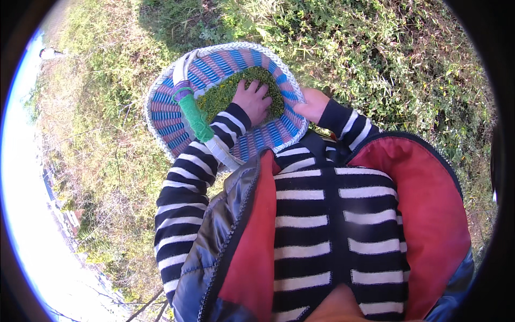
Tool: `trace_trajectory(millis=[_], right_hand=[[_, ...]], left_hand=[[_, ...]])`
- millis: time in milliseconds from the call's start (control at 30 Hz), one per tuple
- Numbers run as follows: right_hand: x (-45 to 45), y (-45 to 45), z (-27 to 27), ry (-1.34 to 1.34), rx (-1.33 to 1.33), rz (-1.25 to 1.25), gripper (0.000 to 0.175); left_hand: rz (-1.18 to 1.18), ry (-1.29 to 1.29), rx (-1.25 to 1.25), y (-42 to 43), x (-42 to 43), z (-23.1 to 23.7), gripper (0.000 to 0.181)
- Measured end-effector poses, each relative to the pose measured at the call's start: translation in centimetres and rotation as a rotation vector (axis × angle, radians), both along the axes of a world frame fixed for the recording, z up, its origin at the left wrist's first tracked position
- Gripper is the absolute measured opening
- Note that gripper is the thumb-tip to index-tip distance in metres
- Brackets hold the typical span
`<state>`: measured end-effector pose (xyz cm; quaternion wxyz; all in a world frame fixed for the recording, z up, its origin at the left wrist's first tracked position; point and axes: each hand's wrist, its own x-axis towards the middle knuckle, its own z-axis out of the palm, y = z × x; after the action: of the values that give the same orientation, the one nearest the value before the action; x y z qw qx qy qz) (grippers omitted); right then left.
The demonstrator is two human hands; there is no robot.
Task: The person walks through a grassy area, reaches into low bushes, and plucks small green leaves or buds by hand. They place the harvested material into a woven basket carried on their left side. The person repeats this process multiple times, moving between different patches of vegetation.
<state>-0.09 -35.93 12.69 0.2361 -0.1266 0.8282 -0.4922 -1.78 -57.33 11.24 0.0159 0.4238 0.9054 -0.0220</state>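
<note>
A woven basket (257, 147) with blue and pink bands and a white braided rim lies tilted before me. Many small green and yellow buds or berries (221, 96) fill its bottom; their kind is unclear. My left hand (253, 101) rests palm down on them with its fingers spread; whatever is under the palm is hidden. At the right rim, my right hand (313, 105) grips the basket, its thumb inside and its other fingers mostly hidden. The basket's white handle (225, 153), wrapped in green and purple material (195, 114), arches over my left forearm.
Grass and leafy low plants (386, 60) spread around the basket. Thin bare branches (147, 306) show at the lower left. My unzipped jacket with a red lining (414, 193) hangs to both sides of my striped top (301, 221).
</note>
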Motion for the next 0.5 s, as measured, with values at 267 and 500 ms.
trace_trajectory(millis=[267,500], right_hand=[[0.7,0.9,1.7,0.04,-0.047,0.046,0.029],[0.9,0.3,2.8,-0.023,-0.012,0.055,0.03]], left_hand=[[0.247,-0.115,-0.144,-9.5,-0.5,0.4,0.034],[0.59,-0.342,0.172,-16.5,-2.8,0.2,0.036]])
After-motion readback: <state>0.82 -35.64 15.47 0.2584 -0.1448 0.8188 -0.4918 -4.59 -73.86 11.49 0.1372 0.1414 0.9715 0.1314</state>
